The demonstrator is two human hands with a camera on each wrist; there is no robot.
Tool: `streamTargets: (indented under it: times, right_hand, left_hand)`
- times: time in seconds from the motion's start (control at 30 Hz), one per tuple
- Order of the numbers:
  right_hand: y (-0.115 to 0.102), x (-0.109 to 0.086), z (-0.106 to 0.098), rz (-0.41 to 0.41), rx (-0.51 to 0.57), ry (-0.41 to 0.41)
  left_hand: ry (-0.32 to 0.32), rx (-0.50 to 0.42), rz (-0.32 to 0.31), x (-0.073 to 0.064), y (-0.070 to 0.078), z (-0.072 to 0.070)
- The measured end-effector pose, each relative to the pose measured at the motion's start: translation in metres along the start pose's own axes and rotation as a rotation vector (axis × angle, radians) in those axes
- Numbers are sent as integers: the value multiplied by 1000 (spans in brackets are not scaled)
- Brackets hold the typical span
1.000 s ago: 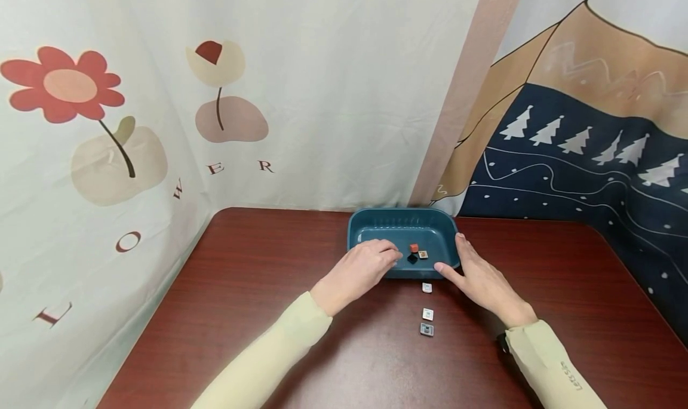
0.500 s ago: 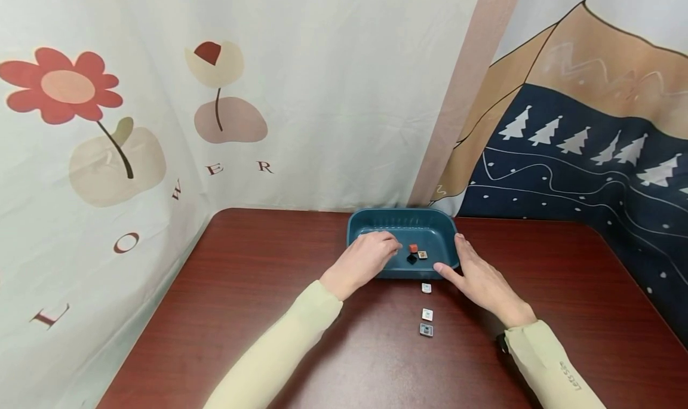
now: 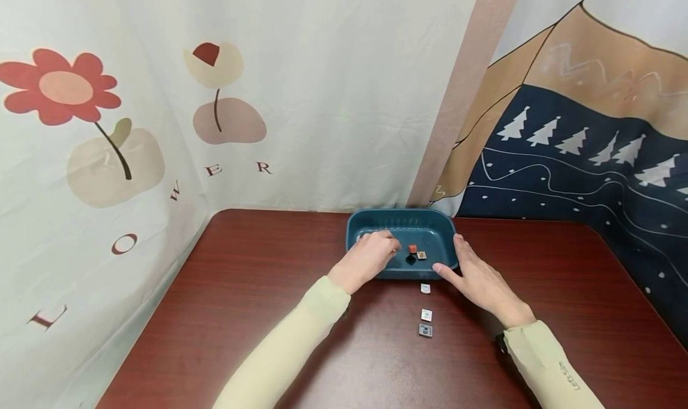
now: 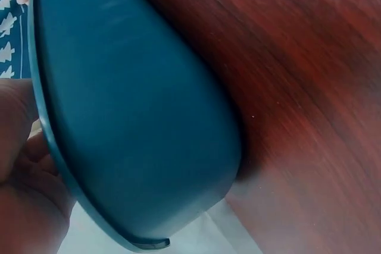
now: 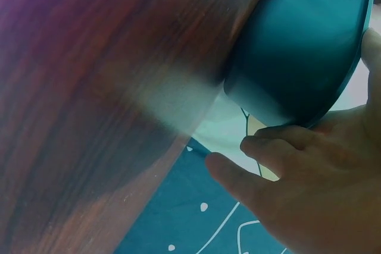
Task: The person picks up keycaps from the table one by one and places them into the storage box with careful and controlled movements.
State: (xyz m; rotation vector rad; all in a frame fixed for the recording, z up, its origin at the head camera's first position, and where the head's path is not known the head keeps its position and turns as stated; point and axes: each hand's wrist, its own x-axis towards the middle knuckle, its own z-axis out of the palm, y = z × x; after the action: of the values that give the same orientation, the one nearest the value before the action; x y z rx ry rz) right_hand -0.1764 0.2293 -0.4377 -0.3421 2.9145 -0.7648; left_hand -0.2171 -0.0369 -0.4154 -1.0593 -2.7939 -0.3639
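Observation:
My left hand [image 3: 371,255] reaches over the near side of a teal tray [image 3: 400,213]. Its fingers bend down inside, and what the fingertips may hold is hidden. In the left wrist view, the tray wall [image 4: 137,105] covers part of the left hand [image 4: 36,200]. At the tray's right end rests my right hand [image 3: 484,283], thumb at the near rim, long fingers fairly straight along the outside. The right wrist view shows this right hand [image 5: 309,176] against the tray [image 5: 297,46]. Inside lie a small red block [image 3: 412,249], a black piece [image 3: 411,259] and a small beige square [image 3: 421,255].
Before the tray, two small white squares [image 3: 426,315] and a grey square piece [image 3: 425,331] form a rough line on the red-brown table [image 3: 258,265]. A printed curtain [image 3: 333,98] hangs close behind the tray and along the left side.
My left hand and forearm have shifted slightly right and farther over the tray, the wrist higher. The right hand stays at the tray's end. The small pieces keep their places.

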Motion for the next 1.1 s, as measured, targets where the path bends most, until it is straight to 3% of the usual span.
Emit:
streamTargets:
  times: [0.33, 0.6, 0.8, 0.93, 1.1]
  right_hand:
    - [1, 0, -1, -1, 3, -5]
    - [0, 0, 0, -1, 7, -5]
    - [0, -1, 0, 1, 8, -7]
    - [0, -1, 0, 3, 9, -11]
    - [-1, -1, -1, 3, 5, -10]
  left_hand:
    - [-27, 34, -32, 7, -9, 5]
    - [-77, -23, -68, 11, -11, 8]
    - [-99, -4, -83, 11, -11, 7]
    - [-48, 31, -74, 7, -12, 7]
    - [80, 96, -32, -5, -18, 3]
